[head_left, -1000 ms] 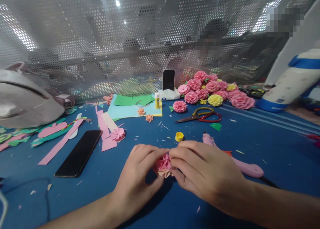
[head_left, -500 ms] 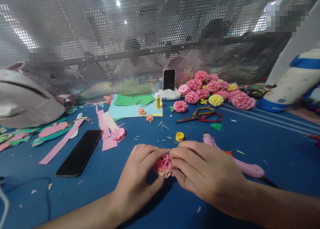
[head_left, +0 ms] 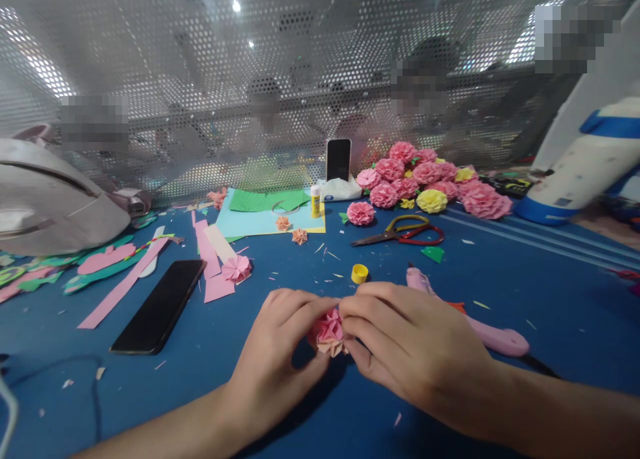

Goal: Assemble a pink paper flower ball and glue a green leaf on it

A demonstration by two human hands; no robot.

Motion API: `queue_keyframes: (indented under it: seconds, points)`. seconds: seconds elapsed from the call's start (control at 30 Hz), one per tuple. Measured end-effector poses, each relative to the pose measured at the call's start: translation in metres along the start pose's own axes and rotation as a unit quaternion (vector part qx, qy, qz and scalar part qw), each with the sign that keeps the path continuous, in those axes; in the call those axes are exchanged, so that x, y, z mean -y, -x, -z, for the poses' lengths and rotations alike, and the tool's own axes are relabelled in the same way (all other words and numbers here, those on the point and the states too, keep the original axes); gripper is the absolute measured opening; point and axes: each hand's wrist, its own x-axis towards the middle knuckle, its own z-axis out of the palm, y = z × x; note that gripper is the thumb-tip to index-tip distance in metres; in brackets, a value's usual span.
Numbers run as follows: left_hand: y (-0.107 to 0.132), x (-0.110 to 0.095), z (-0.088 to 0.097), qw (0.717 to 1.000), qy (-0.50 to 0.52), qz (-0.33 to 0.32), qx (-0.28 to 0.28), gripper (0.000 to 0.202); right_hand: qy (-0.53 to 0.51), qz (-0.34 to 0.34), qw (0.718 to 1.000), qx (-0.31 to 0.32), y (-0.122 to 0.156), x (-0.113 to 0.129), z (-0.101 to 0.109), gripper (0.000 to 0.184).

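A small folded pink paper flower (head_left: 327, 332) sits just above the blue table (head_left: 525, 272), pinched from both sides. My left hand (head_left: 275, 359) grips its left side with curled fingers. My right hand (head_left: 410, 345) grips its right side, thumb and fingers closed on the folds. A pink glue gun (head_left: 493, 337) lies right behind my right hand, partly hidden by it. A yellow cap (head_left: 359, 273) rests a little beyond my fingers.
A black phone (head_left: 159, 305) and pink paper strips (head_left: 120, 289) lie at the left with another folded flower (head_left: 236, 268). Scissors (head_left: 400, 233), a glue stick (head_left: 315, 201), coloured sheets (head_left: 265, 215) and a heap of paper flowers (head_left: 425, 179) lie further back. A perforated metal screen stands behind.
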Motion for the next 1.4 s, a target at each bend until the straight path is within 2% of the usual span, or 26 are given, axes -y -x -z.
queue_keyframes:
  seconds: [0.17, 0.43, 0.97, 1.17, 1.4]
  points:
    - [0.001, 0.001, 0.0, 1.0, 0.004, 0.0, -0.001, 0.045, 0.006, 0.005, 1.0, 0.015, 0.002, -0.001, -0.001, 0.029]
    - [0.001, -0.001, 0.001, 1.0, 0.005, -0.004, -0.003, 0.043, 0.002, 0.007, 1.0, 0.005, 0.0, -0.001, 0.001, 0.03]
    - [0.001, 0.002, 0.001, 1.0, 0.008, 0.006, -0.002, 0.041, 0.006, 0.004, 1.0, -0.006, -0.008, -0.001, 0.008, 0.021]
    - [0.001, 0.002, 0.002, 1.0, 0.003, 0.002, 0.009, 0.043, 0.022, 0.031, 0.999, 0.006, -0.007, -0.003, 0.01, 0.028]
    - [0.004, 0.001, -0.002, 0.999, 0.036, 0.018, 0.001, 0.054, -0.009, -0.004, 1.0, -0.029, -0.005, -0.003, 0.005, 0.032]
